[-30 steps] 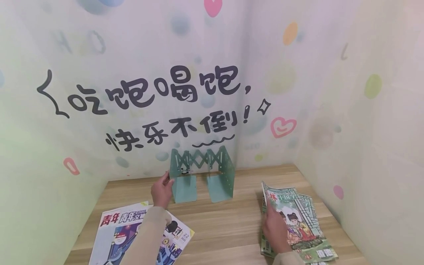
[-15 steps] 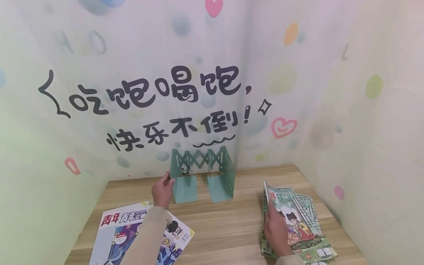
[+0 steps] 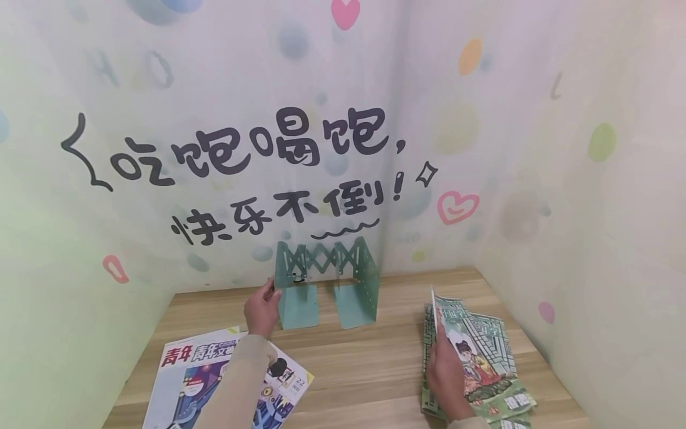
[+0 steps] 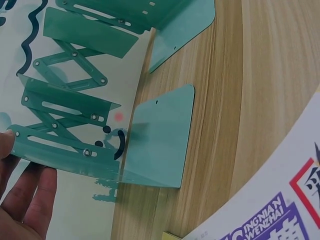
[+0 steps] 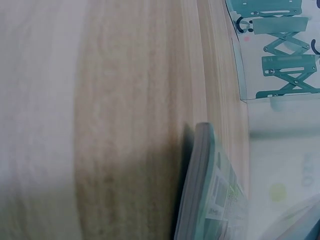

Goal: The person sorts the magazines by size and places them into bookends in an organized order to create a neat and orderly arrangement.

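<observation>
A teal expandable bookend point(image 3: 356, 304) stands at the back of the wooden table, its crossed lattice against the wall and no book between its side plates. My left hand point(image 3: 262, 310) pinches the outer edge of its left plate; in the left wrist view, thumb and fingers point(image 4: 42, 200) meet at that plate's upper corner. At the right, my right hand point(image 3: 447, 369) grips the left edge of a green illustrated magazine point(image 3: 485, 381), which tilts up from other green magazines point(image 3: 495, 328). The right wrist view shows a magazine stack's spine side point(image 5: 200, 185) on the table; the hand is out of it.
White magazines with blue and purple covers point(image 3: 171, 381) lie fanned at the table's left front, partly under the left forearm. A printed wall point(image 3: 321, 71) closes off the back, and side walls stand left and right. Bare wood point(image 3: 354, 369) lies between the two magazine groups.
The magazine under my right hand has tilted up more steeply, its raised left edge shifting right and its right side shifting left. My left hand and the bookend stay in place.
</observation>
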`<state>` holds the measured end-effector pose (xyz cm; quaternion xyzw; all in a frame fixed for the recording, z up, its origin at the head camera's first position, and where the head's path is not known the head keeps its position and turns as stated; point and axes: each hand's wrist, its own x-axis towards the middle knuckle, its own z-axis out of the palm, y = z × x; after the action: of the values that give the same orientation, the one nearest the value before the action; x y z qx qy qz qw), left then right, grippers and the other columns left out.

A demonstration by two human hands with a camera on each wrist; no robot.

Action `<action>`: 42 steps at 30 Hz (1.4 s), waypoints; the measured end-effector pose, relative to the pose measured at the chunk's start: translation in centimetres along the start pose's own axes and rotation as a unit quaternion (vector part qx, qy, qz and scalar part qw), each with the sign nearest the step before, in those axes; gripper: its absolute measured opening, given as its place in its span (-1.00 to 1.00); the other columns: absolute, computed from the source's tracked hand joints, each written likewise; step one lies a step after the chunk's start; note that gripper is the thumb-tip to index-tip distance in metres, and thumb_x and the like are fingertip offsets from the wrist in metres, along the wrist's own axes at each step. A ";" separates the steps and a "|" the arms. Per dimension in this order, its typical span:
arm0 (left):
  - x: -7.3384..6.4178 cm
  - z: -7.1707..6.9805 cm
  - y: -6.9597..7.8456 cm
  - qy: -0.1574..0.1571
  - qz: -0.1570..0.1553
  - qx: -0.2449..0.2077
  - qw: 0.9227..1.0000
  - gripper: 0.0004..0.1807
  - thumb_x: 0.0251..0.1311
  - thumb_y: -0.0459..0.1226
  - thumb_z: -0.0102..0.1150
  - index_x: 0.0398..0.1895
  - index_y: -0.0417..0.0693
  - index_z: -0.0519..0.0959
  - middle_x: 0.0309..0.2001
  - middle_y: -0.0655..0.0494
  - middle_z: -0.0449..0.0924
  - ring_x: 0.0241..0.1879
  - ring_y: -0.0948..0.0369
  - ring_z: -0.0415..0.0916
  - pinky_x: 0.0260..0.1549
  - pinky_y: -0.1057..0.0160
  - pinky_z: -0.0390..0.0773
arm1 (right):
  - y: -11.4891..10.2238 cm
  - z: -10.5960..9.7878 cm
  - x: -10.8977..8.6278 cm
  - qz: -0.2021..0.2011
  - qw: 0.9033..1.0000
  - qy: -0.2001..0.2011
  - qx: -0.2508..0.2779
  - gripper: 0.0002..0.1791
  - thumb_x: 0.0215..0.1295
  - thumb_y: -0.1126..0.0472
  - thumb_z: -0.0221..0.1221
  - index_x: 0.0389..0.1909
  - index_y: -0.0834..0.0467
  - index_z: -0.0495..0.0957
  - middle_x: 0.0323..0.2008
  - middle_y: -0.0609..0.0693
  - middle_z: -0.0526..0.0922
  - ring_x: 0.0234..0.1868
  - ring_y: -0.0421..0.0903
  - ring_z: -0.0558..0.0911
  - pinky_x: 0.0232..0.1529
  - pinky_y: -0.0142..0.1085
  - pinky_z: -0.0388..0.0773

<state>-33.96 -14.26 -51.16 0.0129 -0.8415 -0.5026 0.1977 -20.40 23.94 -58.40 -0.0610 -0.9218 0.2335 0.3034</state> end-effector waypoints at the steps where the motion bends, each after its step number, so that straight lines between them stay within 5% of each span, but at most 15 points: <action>1: 0.0 0.0 0.0 0.000 0.001 0.001 1.000 -0.53 0.31 -0.34 0.19 0.30 -0.10 0.46 0.16 -0.11 0.54 0.10 -0.05 0.54 0.01 0.05 0.59 | 0.0 0.0 0.0 0.001 1.000 0.000 0.001 -0.41 0.36 0.39 0.00 0.40 0.29 0.17 -0.19 0.35 0.60 -0.37 0.26 0.57 -0.44 0.12 0.52; 10: 0.0 0.0 -0.1 0.000 0.010 -0.002 1.000 -0.53 0.30 -0.36 0.18 0.29 -0.12 0.46 0.17 -0.12 0.53 0.09 -0.05 0.54 0.00 0.07 0.60 | 0.0 -0.2 0.1 0.042 0.999 -0.009 0.018 -0.39 0.39 0.36 -0.05 0.45 0.21 0.13 -0.31 0.28 0.60 -0.52 0.09 0.47 -0.63 -0.09 0.40; 28: 0.0 0.1 -0.2 -0.004 0.005 -0.001 1.000 -0.52 0.31 -0.35 0.18 0.30 -0.11 0.45 0.17 -0.12 0.53 0.10 -0.06 0.54 0.01 0.05 0.59 | -1.4 -0.7 -0.1 -0.038 0.991 0.121 0.044 -0.43 0.24 0.45 0.09 0.32 0.32 0.32 -0.43 0.27 0.56 -0.53 0.19 0.49 -0.63 0.06 0.38; 42: -0.1 -0.1 -0.1 -0.011 0.002 -0.003 1.000 -0.53 0.34 -0.33 0.15 0.31 -0.11 0.43 0.20 -0.11 0.51 0.12 -0.05 0.52 0.01 0.07 0.59 | -2.3 -1.2 -0.2 -0.085 0.978 0.169 0.084 -0.41 0.19 0.52 0.10 0.30 0.37 0.33 -0.14 0.43 0.59 -0.37 0.34 0.61 -0.49 0.18 0.55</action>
<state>-33.83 -14.36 -51.20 0.0051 -0.8421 -0.5048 0.1900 -19.44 22.33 -56.65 0.0046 -0.8359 0.2700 0.4779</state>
